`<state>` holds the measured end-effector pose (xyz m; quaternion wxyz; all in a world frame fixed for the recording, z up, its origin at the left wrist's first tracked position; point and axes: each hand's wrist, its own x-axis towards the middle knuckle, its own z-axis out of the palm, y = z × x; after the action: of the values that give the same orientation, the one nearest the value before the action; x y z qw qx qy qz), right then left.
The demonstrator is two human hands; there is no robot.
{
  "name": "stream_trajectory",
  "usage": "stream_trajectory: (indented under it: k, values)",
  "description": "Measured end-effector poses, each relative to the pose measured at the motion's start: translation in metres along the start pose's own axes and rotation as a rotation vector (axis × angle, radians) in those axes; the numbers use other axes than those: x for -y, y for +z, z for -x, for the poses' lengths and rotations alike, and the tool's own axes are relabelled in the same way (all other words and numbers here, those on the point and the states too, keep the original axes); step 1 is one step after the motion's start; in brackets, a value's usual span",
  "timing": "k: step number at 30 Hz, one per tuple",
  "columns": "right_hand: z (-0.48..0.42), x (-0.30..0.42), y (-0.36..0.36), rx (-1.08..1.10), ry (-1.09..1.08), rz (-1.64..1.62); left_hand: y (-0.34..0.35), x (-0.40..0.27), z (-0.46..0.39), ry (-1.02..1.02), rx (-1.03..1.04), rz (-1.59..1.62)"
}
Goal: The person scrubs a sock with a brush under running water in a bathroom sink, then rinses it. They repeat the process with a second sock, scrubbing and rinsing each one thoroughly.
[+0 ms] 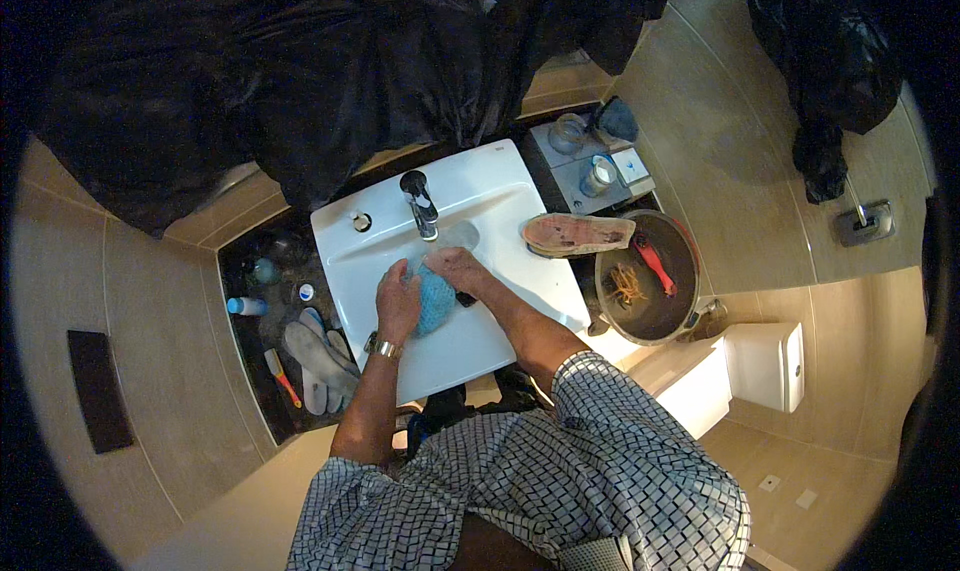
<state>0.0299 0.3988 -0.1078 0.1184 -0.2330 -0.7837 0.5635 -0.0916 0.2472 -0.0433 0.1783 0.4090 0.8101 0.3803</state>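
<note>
My left hand point(398, 303) and my right hand point(457, 269) both hold a light-blue textured item point(433, 305), possibly a knit or mesh shoe. They hold it over the basin of a white washbasin point(457, 361), just below the black-and-chrome faucet point(420, 205). The left hand grips its left side, and the fingers of the right hand close on its upper end. A small dark part point(466, 299) shows beside the item under my right forearm; what it belongs to cannot be told. Water at the spout is too blurred to make out.
A worn reddish insole point(577, 233) bridges the basin's right edge and a round bucket point(600, 301) holding a red-handled brush point(656, 265) and tan fibres point(625, 284). Grey insoles point(319, 357), a brush point(283, 380) and a blue-capped bottle point(246, 306) lie left. Jars point(598, 177) stand right.
</note>
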Motion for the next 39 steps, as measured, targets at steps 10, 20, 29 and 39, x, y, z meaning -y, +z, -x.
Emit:
stream_trajectory:
  k: [10,20,29,39]
  values:
    - [0.000,-0.013,0.042,-0.375,0.191,0.384,0.062,0.060,-0.016,-0.042,0.100,-0.179]
    - [-0.010,0.002,0.032,-0.424,0.199,0.573,0.071,0.023,0.006,0.176,-0.173,0.016]
    - [-0.007,0.015,0.035,-0.431,0.212,0.573,0.074,0.058,-0.006,0.069,-0.029,0.027]
    - [0.000,0.019,0.045,-0.464,0.345,0.107,0.058,0.045,-0.016,-0.162,-0.010,0.035]
